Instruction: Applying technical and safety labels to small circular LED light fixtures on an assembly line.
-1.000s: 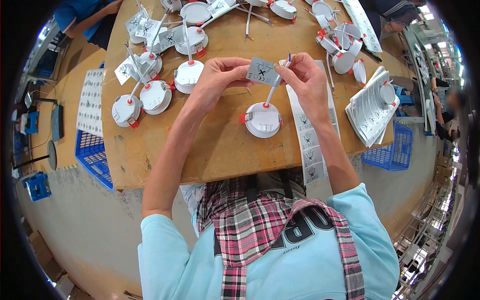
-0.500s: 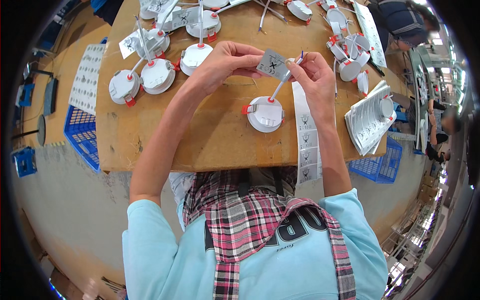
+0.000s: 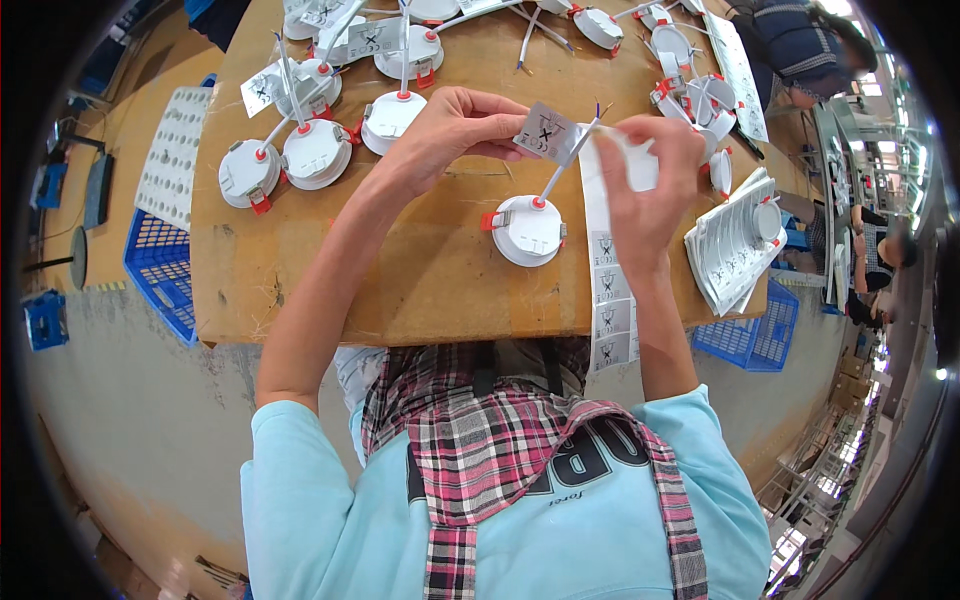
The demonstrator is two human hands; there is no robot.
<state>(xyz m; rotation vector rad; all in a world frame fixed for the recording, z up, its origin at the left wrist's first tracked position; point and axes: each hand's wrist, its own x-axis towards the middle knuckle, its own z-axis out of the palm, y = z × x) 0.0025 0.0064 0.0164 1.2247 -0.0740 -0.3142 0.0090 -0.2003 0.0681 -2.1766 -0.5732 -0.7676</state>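
Observation:
Between the thumb and fingers of my left hand (image 3: 462, 135) is the left edge of a silver printed label (image 3: 545, 132). Its other end meets the white cable (image 3: 553, 183) of a round white downlight (image 3: 528, 232), which lies back-up on the table with red-tipped spring clips at its sides. My right hand (image 3: 655, 180) is just right of the cable's upper end, its fingers smeared by motion, so I cannot see whether they hold anything. A strip of labels (image 3: 608, 285) runs beneath my right forearm and hangs over the table's front edge.
Several downlights (image 3: 316, 153) with upright cables stand at the left and back of the brown table (image 3: 430, 290). More downlights (image 3: 710, 100) crowd the right side, near a stack of label sheets (image 3: 735, 240). Blue crates (image 3: 160, 265) flank the table. Other people (image 3: 810, 45) are at right.
My right hand has shifted right from the cable and turned, its fingers now blurred. The label has swung slightly, while my left hand keeps its pinch.

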